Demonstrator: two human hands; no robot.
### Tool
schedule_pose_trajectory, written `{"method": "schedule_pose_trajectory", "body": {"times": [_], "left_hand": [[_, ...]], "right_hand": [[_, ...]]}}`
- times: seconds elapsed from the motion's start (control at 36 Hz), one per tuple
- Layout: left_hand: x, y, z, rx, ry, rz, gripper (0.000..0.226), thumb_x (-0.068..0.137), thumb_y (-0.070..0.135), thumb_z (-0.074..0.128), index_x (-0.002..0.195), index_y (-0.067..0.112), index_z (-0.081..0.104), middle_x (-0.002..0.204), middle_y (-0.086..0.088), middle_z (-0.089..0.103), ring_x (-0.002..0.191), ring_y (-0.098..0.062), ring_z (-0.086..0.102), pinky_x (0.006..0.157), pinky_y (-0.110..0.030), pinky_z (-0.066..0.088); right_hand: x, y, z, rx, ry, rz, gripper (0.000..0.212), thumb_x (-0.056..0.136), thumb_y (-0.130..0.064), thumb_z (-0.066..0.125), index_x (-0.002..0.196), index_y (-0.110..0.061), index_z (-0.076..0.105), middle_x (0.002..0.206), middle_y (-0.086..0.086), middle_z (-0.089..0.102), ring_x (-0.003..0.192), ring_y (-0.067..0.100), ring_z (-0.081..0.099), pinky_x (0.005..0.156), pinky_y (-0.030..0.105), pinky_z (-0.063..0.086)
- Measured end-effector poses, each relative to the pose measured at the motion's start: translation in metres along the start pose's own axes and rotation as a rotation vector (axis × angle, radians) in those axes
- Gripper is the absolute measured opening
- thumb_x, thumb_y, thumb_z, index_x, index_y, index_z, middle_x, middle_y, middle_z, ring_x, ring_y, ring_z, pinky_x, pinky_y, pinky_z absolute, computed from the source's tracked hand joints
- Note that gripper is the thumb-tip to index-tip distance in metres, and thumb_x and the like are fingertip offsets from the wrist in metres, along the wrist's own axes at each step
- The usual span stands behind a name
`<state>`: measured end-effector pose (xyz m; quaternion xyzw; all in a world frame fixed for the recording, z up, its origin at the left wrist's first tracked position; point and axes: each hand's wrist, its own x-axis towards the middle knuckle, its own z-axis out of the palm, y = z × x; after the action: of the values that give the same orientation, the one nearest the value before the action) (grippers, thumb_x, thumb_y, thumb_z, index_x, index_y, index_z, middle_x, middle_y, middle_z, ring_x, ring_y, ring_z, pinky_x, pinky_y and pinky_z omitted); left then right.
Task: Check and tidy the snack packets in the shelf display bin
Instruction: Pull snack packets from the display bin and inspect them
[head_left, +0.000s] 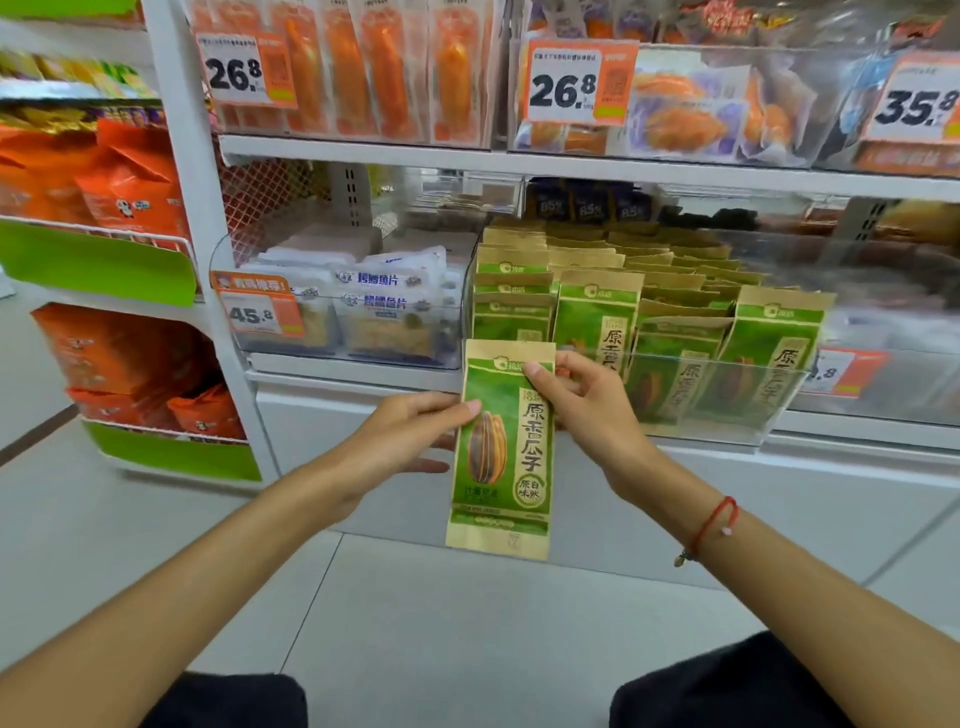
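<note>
Sunflower-seed packet (501, 452), green and kraft, held upright in front of the clear display bin (727, 410), pinched at its left edge by the left hand (410, 441) and near its top by the right hand (582, 400). Inspect it, then slot it upright into the front row, label outward, level with the matching packets (597, 317) beyond the fingertips. Left of the fingers, fish-slice packs (384, 306), probably; below, pale floor tiles (467, 623).

Price tags (245, 70) 26.8, 35.8, 45.8, held packet (503, 452) 原香瓜子
</note>
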<state>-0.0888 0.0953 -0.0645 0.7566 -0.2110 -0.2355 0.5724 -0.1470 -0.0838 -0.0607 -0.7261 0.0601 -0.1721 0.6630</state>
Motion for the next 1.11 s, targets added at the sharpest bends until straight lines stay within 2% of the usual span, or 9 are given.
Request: {"method": "schedule_pose_trajectory", "body": {"times": [0.06,0.17,0.28,0.47,0.61,0.69,0.83,1.03,1.11], "left_hand": [[-0.003,-0.003,-0.003,0.005,-0.031,0.006,0.029,0.094,0.040,0.058,0.117,0.024,0.067,0.105,0.009,0.075,0.099,-0.006,0.069,0.080,-0.022,0.055],[-0.003,-0.007,-0.005,-0.001,-0.019,-0.008,0.028,0.093,0.036,0.061,0.117,0.022,0.067,0.103,0.007,0.075,0.096,-0.004,0.070,0.070,-0.016,0.056],[0.001,-0.010,-0.006,-0.011,0.035,-0.022,0.024,0.092,0.033,0.063,0.115,0.024,0.065,0.102,0.006,0.075,0.091,-0.002,0.070,0.067,-0.015,0.056],[0.006,-0.012,-0.006,-0.010,0.049,-0.057,0.030,0.092,0.043,0.061,0.117,0.028,0.066,0.107,0.011,0.073,0.104,-0.003,0.065,0.090,-0.027,0.051],[0.008,-0.011,-0.005,-0.034,0.152,-0.030,0.025,0.092,0.044,0.060,0.107,0.025,0.069,0.100,0.011,0.073,0.095,0.000,0.066,0.081,-0.021,0.052],[0.009,-0.010,-0.003,-0.026,0.188,-0.007,0.022,0.092,0.040,0.062,0.103,0.022,0.070,0.096,0.010,0.073,0.088,0.003,0.066,0.074,-0.017,0.051],[0.012,-0.010,-0.002,-0.041,0.235,0.015,0.022,0.091,0.035,0.065,0.101,0.016,0.071,0.098,0.003,0.073,0.092,-0.003,0.066,0.076,-0.017,0.052],[0.013,-0.009,-0.002,-0.080,0.187,0.029,0.021,0.091,0.038,0.063,0.101,0.021,0.071,0.092,0.009,0.075,0.086,0.001,0.069,0.078,-0.020,0.055],[0.013,-0.007,-0.002,-0.076,0.102,0.011,0.030,0.090,0.045,0.062,0.111,0.026,0.068,0.101,0.010,0.075,0.095,-0.002,0.069,0.083,-0.024,0.056]], "right_hand": [[-0.002,0.003,0.002,-0.001,-0.012,0.022,0.013,0.098,-0.016,0.054,0.107,-0.014,0.064,0.079,-0.006,0.072,0.066,0.000,0.069,0.053,0.014,0.049],[-0.002,0.011,0.003,-0.039,-0.043,0.087,0.010,0.098,-0.021,0.055,0.104,-0.017,0.062,0.081,-0.006,0.073,0.070,0.001,0.069,0.056,0.015,0.051],[0.002,0.013,0.000,-0.120,-0.029,0.070,0.003,0.093,-0.021,0.063,0.095,-0.021,0.062,0.092,0.009,0.071,0.082,0.012,0.066,0.063,0.018,0.051],[0.007,0.015,-0.007,-0.177,-0.071,0.019,0.006,0.091,-0.015,0.064,0.096,-0.014,0.067,0.098,0.022,0.070,0.083,0.019,0.063,0.065,0.019,0.052],[0.006,0.016,-0.007,-0.205,-0.108,-0.008,0.018,0.090,-0.015,0.065,0.101,-0.001,0.068,0.085,0.010,0.069,0.078,0.015,0.061,0.064,0.020,0.052],[0.005,0.016,-0.005,-0.202,-0.106,-0.007,0.012,0.090,-0.016,0.065,0.097,-0.007,0.069,0.082,0.005,0.070,0.076,0.014,0.061,0.063,0.019,0.051],[0.004,0.013,-0.005,-0.198,-0.090,-0.016,0.005,0.091,-0.018,0.064,0.087,-0.018,0.067,0.094,0.015,0.072,0.080,0.016,0.063,0.065,0.020,0.051],[0.004,0.012,-0.007,-0.151,-0.055,-0.055,0.007,0.092,-0.016,0.063,0.088,-0.019,0.069,0.097,0.019,0.071,0.080,0.017,0.063,0.069,0.027,0.052],[0.006,0.011,-0.009,-0.071,-0.041,-0.012,0.007,0.092,-0.015,0.062,0.093,-0.016,0.069,0.096,0.014,0.073,0.083,0.015,0.068,0.075,0.031,0.056]]}}
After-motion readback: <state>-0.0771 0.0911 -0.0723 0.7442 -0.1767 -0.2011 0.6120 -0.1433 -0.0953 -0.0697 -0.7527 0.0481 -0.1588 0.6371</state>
